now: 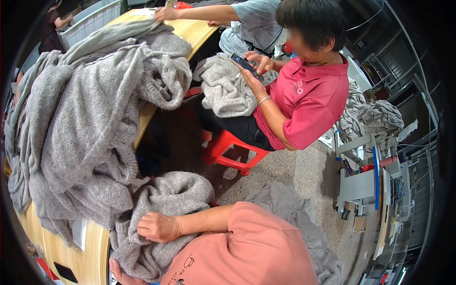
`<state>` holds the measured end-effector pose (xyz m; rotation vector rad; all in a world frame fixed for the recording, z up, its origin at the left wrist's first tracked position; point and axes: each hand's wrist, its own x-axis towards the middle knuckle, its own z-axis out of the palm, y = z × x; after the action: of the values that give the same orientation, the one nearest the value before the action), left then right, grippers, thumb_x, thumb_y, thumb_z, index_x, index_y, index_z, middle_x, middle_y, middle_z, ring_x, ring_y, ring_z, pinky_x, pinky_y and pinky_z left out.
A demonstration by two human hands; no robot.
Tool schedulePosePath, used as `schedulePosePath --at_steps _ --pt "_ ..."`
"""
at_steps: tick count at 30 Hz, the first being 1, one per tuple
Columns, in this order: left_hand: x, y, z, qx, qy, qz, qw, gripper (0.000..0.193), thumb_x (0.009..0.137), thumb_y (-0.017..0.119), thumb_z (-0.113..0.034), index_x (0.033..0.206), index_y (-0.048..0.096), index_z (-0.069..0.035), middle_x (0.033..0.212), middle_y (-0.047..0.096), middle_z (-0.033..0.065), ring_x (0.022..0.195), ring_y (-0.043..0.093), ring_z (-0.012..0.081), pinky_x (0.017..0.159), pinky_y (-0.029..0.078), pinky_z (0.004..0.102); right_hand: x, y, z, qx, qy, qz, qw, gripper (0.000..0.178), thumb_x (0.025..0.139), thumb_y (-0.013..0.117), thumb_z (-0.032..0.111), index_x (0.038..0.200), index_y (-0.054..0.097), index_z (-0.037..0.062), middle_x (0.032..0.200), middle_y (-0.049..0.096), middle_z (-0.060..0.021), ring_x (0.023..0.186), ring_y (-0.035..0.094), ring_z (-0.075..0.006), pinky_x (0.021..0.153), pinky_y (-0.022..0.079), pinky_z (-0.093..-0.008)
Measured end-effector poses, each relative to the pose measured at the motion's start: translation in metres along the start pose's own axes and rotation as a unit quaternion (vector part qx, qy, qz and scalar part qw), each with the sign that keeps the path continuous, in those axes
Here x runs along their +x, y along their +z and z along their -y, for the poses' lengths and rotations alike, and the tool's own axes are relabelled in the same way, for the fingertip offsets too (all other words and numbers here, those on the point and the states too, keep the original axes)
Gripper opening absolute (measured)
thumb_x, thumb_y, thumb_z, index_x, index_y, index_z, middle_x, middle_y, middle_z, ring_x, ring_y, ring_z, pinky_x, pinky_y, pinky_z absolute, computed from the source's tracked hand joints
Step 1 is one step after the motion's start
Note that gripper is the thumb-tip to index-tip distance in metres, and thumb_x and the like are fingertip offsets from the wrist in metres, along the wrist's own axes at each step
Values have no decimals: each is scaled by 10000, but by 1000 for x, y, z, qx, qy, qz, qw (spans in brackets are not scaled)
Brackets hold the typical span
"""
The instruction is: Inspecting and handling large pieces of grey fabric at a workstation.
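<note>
My right hand (158, 227) lies on a grey fuzzy knit sweater (183, 187), bunched at the table's edge in front of me. Its fingers are curled into the knit, with the back of the hand showing. Lower down, my left hand (124, 274) shows only in part at the bottom edge, against the same sweater. One finger or the thumb points up there; the rest is hidden. Directly beyond, a large heap of grey knit sweaters (85, 114) covers much of the table, touching the one I hold.
On the wooden table (90, 242) lie a black phone (65, 272) and white paper (80, 232). A co-worker on a red stool (237, 152) handles a phone (246, 62), knitwear in their lap. Another person's hand (166, 14) touches the heap. Grey fabric (304, 223) lies behind me.
</note>
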<state>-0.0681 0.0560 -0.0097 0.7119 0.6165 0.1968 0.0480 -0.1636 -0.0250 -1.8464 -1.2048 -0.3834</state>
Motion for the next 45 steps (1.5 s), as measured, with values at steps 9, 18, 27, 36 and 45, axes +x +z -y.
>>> schedulePosePath --at_steps 9,18,27,36,45 --pt "-6 -1 -1 24 21 -8 999 363 825 479 -224 1096 492 16 1118 519 161 1040 489 305 922 363 446 -4 24 -15 -143 45 69 986 93 623 512 135 686 476 78 720 437 -50 714 442 -198 631 317 -320" --pt "0 -8 2 14 9 -13 1000 357 822 481 -216 1094 491 15 1115 517 162 1036 491 304 916 369 443 -17 38 -24 -124 68 128 982 79 661 518 81 726 484 52 713 444 -60 689 449 -202 617 339 -328" --pt "-6 5 -5 4 -18 -7 1000 395 824 479 -274 1095 497 13 1117 521 154 1031 496 296 908 372 436 -14 28 -51 382 306 143 860 162 802 519 141 765 521 -16 686 549 -92 659 513 -151 605 411 -307" --pt "-13 14 -3 -16 30 11 999 239 834 446 -144 1006 544 -11 1028 579 121 940 552 246 873 408 390 -9 -5 -61 422 271 315 806 674 560 740 273 1142 476 57 1094 526 -80 1010 492 -208 840 411 -335" --pt "-20 35 -8 1 87 -79 993 84 784 508 -65 766 551 5 785 614 102 694 588 166 691 479 287 -2 -1 -12 66 143 245 957 532 600 595 96 1098 445 -13 902 595 -169 719 594 -293 589 479 -332"
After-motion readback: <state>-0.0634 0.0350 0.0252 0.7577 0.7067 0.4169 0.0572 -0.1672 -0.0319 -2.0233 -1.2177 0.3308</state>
